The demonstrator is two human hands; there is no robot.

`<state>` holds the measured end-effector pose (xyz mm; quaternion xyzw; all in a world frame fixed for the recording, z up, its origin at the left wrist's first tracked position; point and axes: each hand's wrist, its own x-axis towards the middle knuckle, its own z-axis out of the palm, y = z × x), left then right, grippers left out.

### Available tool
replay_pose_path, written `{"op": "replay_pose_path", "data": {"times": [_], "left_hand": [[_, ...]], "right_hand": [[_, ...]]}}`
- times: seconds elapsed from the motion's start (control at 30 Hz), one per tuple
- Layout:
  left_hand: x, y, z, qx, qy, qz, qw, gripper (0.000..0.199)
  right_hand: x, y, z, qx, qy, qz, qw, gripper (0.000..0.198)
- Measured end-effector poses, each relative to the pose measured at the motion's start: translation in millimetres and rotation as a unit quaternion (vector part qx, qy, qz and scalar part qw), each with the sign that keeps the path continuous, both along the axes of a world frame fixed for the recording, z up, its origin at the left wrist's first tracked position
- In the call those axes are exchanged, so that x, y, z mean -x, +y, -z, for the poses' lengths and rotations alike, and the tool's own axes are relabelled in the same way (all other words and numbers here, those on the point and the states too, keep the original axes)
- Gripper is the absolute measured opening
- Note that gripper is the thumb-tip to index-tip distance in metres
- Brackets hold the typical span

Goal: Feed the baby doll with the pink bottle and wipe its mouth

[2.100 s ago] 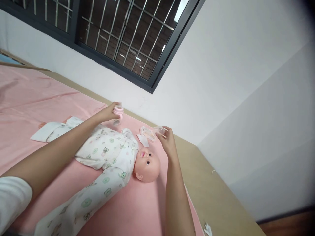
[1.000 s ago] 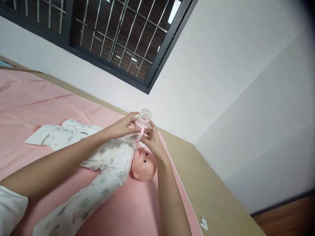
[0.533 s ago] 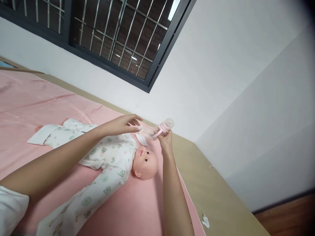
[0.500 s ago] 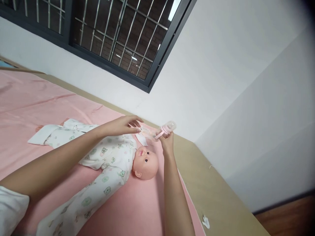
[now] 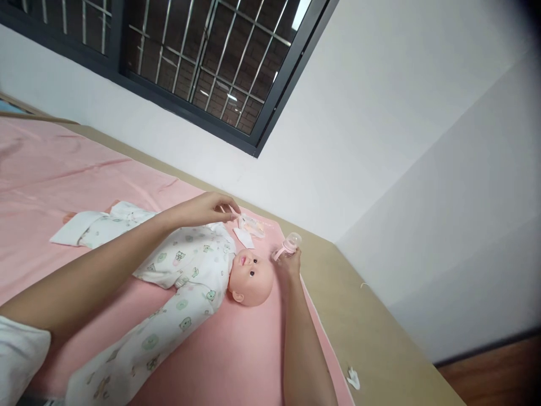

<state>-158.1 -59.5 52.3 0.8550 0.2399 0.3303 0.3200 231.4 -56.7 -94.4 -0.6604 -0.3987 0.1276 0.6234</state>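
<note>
Doll (image 5: 192, 265) lay on its back on the pink sheet (image 5: 236, 349), face up; that flat pose probably kept it steady without being held. Bottle (image 5: 289, 245) was just past the crown of the doll's head, tilted, its clear cap (image 5: 295, 239) pointing away from the doll. Right hand (image 5: 291, 263) was wrapped round the bottle's body below the cap, so the bottle sat within its fingers; the low grip left the top end uncovered, likely for cleanliness. Whether the bottle's base touched the sheet could not be told. Left hand (image 5: 216, 208) hung near the doll's far shoulder, fingers loosely bent with nothing seen in them, well apart from the bottle. Clear packet (image 5: 252, 226) and white card (image 5: 244, 237) lay beyond the doll's face, near the left fingertips; contact with the packet was unclear. Their spot presumably kept both within reach yet off the doll.
</note>
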Motion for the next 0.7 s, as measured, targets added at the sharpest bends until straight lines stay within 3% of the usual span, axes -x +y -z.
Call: {"op": "replay_pose_path", "data": {"times": [0.13, 0.27, 0.5, 0.6, 0.7], "left_hand": [[2, 5, 0.8, 0.008, -0.009, -0.015, 1.000, 0.036], [7, 10, 0.6, 0.005, -0.007, -0.041, 0.999, 0.032], [20, 7, -9.2, -0.023, 0.049, -0.073, 0.996, 0.031], [24, -15, -21.2, -0.013, 0.100, 0.052, 0.994, 0.027], [35, -54, -33.9, 0.003, 0.151, 0.239, 0.959, 0.017]], "right_hand": [[-2, -6, -2, 0.002, 0.055, -0.057, 0.997, 0.081], [-9, -12, -4, 0.004, 0.097, -0.071, 0.993, 0.082], [-29, -15, 7, -0.062, 0.224, 0.041, 0.972, 0.058], [-39, -23, 15, -0.065, 0.250, 0.076, 0.963, 0.048], [-45, -29, 20, -0.066, 0.254, 0.085, 0.961, 0.042]]}}
